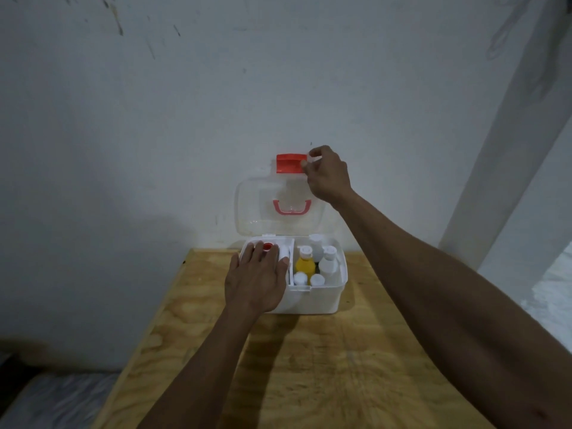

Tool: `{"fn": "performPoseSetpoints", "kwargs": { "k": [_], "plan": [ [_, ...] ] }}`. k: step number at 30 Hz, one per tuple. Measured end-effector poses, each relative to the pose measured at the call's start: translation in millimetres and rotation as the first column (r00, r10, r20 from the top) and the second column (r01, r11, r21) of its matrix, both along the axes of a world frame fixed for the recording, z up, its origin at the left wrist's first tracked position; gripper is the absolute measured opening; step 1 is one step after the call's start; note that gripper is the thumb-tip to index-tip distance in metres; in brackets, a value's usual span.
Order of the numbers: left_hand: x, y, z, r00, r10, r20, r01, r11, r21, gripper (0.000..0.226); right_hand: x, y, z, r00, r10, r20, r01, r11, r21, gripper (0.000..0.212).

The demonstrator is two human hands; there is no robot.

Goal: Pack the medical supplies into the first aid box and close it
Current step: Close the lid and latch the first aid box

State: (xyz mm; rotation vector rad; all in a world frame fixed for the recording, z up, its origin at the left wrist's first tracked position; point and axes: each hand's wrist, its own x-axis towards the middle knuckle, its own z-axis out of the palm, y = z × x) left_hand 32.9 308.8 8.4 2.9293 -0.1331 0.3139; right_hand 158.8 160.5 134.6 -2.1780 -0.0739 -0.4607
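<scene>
A white first aid box (312,300) stands at the far end of the wooden table (309,366). Its clear lid (257,209) is raised upright against the wall, with a red latch (289,163) on its top edge and a red handle (291,207). My right hand (328,176) pinches the right end of that latch. My left hand (257,278) lies flat, fingers spread, over the box's left compartment, where a red-capped item (267,245) shows between the fingers. In the right compartment stand a yellow bottle (305,264) and several white bottles (328,263).
A white wall (154,119) rises directly behind the box. A white post (510,134) slants up at the right. The table's left edge drops to a dark floor area and a pale surface at the lower left.
</scene>
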Motion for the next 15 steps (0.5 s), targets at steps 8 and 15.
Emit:
{"fn": "performPoseSetpoints", "kwargs": {
  "k": [8, 15],
  "plan": [
    [2, 2, -4, 1.0, 0.015, 0.025, -0.015, 0.999, -0.035, 0.056, -40, -9, -7, 0.982, 0.077, 0.172, -0.084, 0.996, 0.031, 0.025],
    [-13, -2, -8, 0.846, 0.253, 0.469, 0.06, 0.829, -0.556, 0.036, -90, -22, -20, 0.962, 0.206, 0.179, -0.213, 0.977, 0.022, 0.02]
  ]
}}
